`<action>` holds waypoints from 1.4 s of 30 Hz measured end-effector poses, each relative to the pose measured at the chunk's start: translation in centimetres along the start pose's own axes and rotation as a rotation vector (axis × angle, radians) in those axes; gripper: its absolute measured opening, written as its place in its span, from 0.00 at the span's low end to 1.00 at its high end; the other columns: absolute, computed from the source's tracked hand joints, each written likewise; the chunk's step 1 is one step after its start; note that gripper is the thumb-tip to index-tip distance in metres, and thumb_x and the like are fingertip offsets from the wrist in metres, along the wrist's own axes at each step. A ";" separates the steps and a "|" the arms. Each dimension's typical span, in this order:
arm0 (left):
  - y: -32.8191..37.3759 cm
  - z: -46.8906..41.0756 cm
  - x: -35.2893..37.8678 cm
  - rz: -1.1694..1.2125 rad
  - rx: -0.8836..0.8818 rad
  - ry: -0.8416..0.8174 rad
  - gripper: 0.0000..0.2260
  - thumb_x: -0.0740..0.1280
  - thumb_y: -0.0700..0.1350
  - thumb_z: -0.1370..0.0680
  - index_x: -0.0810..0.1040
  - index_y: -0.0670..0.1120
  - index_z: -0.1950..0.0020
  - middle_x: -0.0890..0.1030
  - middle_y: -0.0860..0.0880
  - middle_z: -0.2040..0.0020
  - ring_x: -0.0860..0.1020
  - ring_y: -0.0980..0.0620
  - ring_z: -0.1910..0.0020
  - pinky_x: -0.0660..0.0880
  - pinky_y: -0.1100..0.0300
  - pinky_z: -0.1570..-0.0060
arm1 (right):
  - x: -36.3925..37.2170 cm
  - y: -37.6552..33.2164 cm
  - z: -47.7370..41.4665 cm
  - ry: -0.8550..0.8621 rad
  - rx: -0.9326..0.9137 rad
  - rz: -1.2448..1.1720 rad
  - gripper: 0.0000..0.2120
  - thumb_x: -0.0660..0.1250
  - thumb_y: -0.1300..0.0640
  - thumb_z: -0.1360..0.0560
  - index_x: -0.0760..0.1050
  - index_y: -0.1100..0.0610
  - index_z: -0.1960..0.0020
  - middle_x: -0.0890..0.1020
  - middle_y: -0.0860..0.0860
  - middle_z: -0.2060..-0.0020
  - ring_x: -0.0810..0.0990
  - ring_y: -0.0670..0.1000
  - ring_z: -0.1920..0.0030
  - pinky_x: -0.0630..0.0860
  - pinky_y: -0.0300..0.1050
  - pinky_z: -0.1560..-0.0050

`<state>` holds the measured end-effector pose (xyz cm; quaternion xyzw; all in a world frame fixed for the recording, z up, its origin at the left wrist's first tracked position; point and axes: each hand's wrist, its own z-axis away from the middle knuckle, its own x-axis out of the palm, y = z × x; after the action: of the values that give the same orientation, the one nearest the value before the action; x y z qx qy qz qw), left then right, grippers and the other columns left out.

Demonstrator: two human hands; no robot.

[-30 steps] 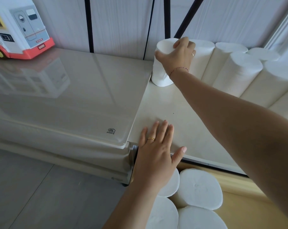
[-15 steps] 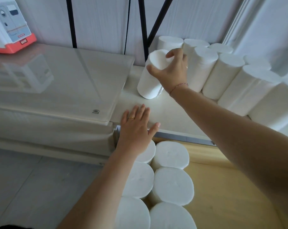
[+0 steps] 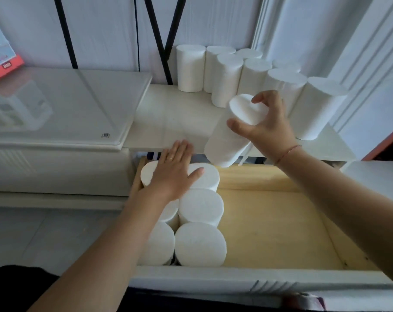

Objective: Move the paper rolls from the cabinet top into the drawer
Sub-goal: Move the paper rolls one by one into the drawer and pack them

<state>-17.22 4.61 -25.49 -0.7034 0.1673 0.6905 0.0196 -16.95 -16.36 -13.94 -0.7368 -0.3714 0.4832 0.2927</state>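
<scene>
My right hand (image 3: 266,122) grips the top of a white paper roll (image 3: 227,143), tilted in the air over the cabinet's front edge, above the back of the open drawer (image 3: 269,221). Several more white rolls (image 3: 227,77) stand upright in a cluster at the back right of the cabinet top (image 3: 173,118). Inside the drawer, several rolls (image 3: 201,243) stand on end in two columns at the left side. My left hand (image 3: 176,174) lies flat, fingers straight, on the rearmost rolls in the drawer.
The drawer's pale wooden bottom shows bare to the right of the rolls. A glass-topped white unit (image 3: 62,109) adjoins the cabinet on the left, with a red and white toy (image 3: 2,57) at its far corner. Black rods (image 3: 161,39) lean on the wall behind.
My right hand has lifted the roll off the cabinet top and carried it forward and right, over the drawer. My left hand slid from the cabinet edge onto the rolls in the drawer.
</scene>
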 end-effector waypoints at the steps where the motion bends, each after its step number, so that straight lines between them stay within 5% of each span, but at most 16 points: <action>1: 1.1 0.6 0.3 0.009 0.054 -0.013 0.33 0.44 0.63 0.22 0.39 0.48 0.23 0.38 0.49 0.23 0.35 0.54 0.26 0.33 0.55 0.30 | -1.0 0.4 0.8 0.005 0.011 -0.002 0.28 0.77 0.50 0.35 0.66 0.52 0.42 0.69 0.52 0.40 0.69 0.49 0.42 0.68 0.41 0.42; 7: 4.7 2.6 2.2 -0.024 0.214 -0.214 0.32 0.44 0.65 0.22 0.40 0.52 0.23 0.37 0.53 0.23 0.34 0.57 0.26 0.33 0.54 0.29 | -3.1 4.8 5.3 -0.039 0.118 0.062 0.31 0.77 0.46 0.40 0.63 0.46 0.43 0.67 0.49 0.42 0.68 0.48 0.43 0.65 0.40 0.46; 19: 4.5 3.0 2.5 -0.070 0.228 -0.171 0.32 0.41 0.66 0.23 0.39 0.53 0.23 0.35 0.55 0.24 0.33 0.58 0.27 0.33 0.55 0.28 | 2.4 11.9 8.9 -0.144 0.191 0.299 0.39 0.78 0.44 0.40 0.63 0.54 0.36 0.63 0.51 0.44 0.63 0.58 0.40 0.60 0.44 0.43; 23: 4.5 3.0 2.5 -0.074 0.230 -0.165 0.33 0.40 0.67 0.24 0.39 0.54 0.24 0.35 0.56 0.24 0.33 0.58 0.27 0.33 0.55 0.28 | 1.5 11.9 8.4 -0.350 0.291 0.349 0.53 0.77 0.39 0.40 0.52 0.49 0.25 0.61 0.53 0.34 0.58 0.59 0.31 0.63 0.55 0.33; 26: 4.5 3.1 2.5 -0.086 0.227 -0.154 0.34 0.38 0.67 0.26 0.38 0.54 0.24 0.35 0.56 0.24 0.33 0.58 0.27 0.33 0.56 0.28 | -1.0 12.1 6.3 -0.581 0.379 0.317 0.54 0.78 0.41 0.38 0.48 0.48 0.23 0.60 0.52 0.28 0.63 0.58 0.30 0.65 0.54 0.32; 30: 4.7 3.1 2.6 -0.058 0.193 -0.136 0.32 0.41 0.66 0.23 0.38 0.52 0.24 0.36 0.55 0.24 0.34 0.59 0.27 0.32 0.57 0.29 | -3.1 12.3 4.7 -0.792 0.213 0.374 0.52 0.79 0.50 0.36 0.50 0.45 0.23 0.64 0.50 0.28 0.65 0.55 0.29 0.65 0.57 0.30; 37: 4.8 3.0 2.6 -0.060 0.173 -0.134 0.32 0.42 0.65 0.22 0.39 0.50 0.23 0.37 0.54 0.23 0.34 0.58 0.26 0.33 0.57 0.28 | 0.2 12.1 6.2 -0.552 0.186 0.560 0.45 0.74 0.37 0.39 0.56 0.47 0.30 0.74 0.52 0.37 0.76 0.58 0.43 0.73 0.50 0.47; 42: 4.9 3.1 2.6 -0.050 0.171 -0.121 0.32 0.43 0.64 0.22 0.40 0.50 0.23 0.38 0.53 0.23 0.35 0.58 0.26 0.34 0.56 0.28 | 2.3 11.9 6.8 -0.424 0.231 0.458 0.38 0.75 0.41 0.36 0.60 0.51 0.34 0.77 0.55 0.43 0.75 0.56 0.49 0.69 0.45 0.53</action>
<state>-21.52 0.27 -27.19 -0.6600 0.2064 0.7144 0.1069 -19.56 -20.56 -26.97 -0.6462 -0.1913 0.7179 0.1742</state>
